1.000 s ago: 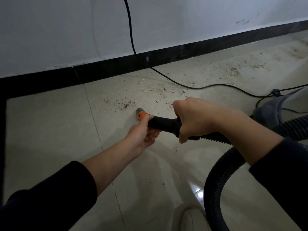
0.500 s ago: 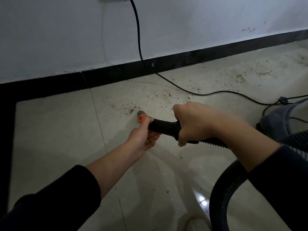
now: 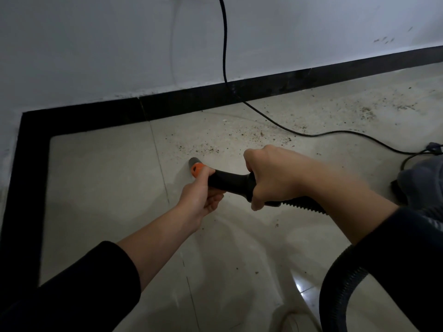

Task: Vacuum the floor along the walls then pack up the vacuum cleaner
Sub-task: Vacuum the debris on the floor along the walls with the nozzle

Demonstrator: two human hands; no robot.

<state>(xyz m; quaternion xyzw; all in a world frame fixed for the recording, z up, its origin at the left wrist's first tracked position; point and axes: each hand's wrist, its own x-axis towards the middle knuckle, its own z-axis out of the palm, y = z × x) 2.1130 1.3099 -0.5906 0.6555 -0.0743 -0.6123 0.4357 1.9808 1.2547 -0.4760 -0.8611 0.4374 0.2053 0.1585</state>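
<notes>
1. Gripping the black hose handle point(image 3: 230, 182), the right hand point(image 3: 271, 178) wraps its rear end, while the left hand point(image 3: 203, 195) curls round the front, just behind the orange collar point(image 3: 199, 169).
2. The grey nozzle tip point(image 3: 194, 161) points toward the black skirting board point(image 3: 191, 101), near it, beside scattered dirt crumbs point(image 3: 239, 137).
3. The power cord point(image 3: 224, 56) crosses that skirting board; the vacuum cleaner body point(image 3: 422, 178) sits farther out.

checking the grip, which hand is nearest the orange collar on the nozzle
The left hand, holding just behind the orange collar; the right hand grips the black handle farther back, by the ribbed hose.
</notes>
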